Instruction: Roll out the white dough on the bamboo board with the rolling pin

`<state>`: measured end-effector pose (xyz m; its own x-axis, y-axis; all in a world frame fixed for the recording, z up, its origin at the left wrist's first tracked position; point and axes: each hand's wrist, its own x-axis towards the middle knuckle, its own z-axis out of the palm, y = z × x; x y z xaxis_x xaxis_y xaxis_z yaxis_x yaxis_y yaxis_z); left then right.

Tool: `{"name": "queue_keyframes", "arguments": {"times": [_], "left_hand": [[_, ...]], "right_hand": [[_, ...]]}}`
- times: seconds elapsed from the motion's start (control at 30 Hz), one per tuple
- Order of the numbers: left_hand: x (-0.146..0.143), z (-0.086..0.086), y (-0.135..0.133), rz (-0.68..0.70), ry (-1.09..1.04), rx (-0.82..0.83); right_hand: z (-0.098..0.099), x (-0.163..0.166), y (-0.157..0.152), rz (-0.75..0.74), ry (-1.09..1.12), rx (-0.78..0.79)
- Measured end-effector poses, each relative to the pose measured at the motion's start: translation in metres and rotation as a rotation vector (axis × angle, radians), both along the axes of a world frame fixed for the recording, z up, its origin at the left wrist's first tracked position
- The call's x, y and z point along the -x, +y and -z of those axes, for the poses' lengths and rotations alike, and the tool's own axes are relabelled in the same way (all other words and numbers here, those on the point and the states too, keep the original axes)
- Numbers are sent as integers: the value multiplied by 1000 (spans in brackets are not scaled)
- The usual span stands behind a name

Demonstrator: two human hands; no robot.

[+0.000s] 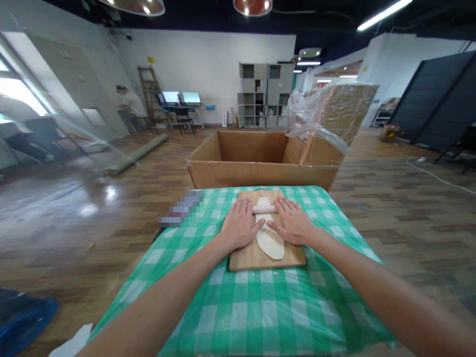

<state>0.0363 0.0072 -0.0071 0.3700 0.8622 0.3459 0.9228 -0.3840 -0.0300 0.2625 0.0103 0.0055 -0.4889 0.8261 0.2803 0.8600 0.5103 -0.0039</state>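
Note:
A flattened sheet of dough [270,243] lies lengthwise on a wooden board [245,259]. Across its upper part rests a pale rolling pin [265,209]. My left hand [241,223] lies flat over the pin's left end, fingers stretched forward and thumb pointing inward. Over the right end, my right hand [292,219] is laid the same way, palm down with fingers extended. Both thumbs hover over or touch the dough between the hands; I cannot tell which. The ends of the pin are hidden under the hands.
The board stands on a table with a green-and-white checked cloth [238,307]. A blurred-out object [182,208] lies at its left edge. Beyond the table is a large open cardboard box [260,173]. A blue plastic item [26,317] is on the floor at left; a person [132,104] sits far back.

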Motion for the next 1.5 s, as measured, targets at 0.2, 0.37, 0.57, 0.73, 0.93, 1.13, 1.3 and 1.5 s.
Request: {"name": "queue_keyframes", "arguments": {"times": [0.2, 0.37, 0.57, 0.73, 0.93, 1.13, 1.3, 1.5], "left_hand": [[4, 2, -30, 8, 46, -5], [3, -1, -10, -2, 55, 14], [1, -8, 51, -37, 2, 86], [0, -12, 100, -118, -24, 221], [-1, -11, 135, -114, 49, 202], [-2, -8, 130, -114, 62, 116], [-5, -7, 108, -141, 40, 85], [-5, -9, 76, -116, 1, 86]], "right_hand": [[2, -10, -20, -87, 2, 3], [-3, -9, 2, -83, 40, 21], [-8, -1, 65, -78, 62, 167], [1, 2, 124, -59, 75, 297], [5, 6, 161, -4, 60, 311], [6, 5, 152, 16, 61, 170], [8, 5, 131, 2, 54, 124], [7, 2, 93, 37, 81, 110]]}}
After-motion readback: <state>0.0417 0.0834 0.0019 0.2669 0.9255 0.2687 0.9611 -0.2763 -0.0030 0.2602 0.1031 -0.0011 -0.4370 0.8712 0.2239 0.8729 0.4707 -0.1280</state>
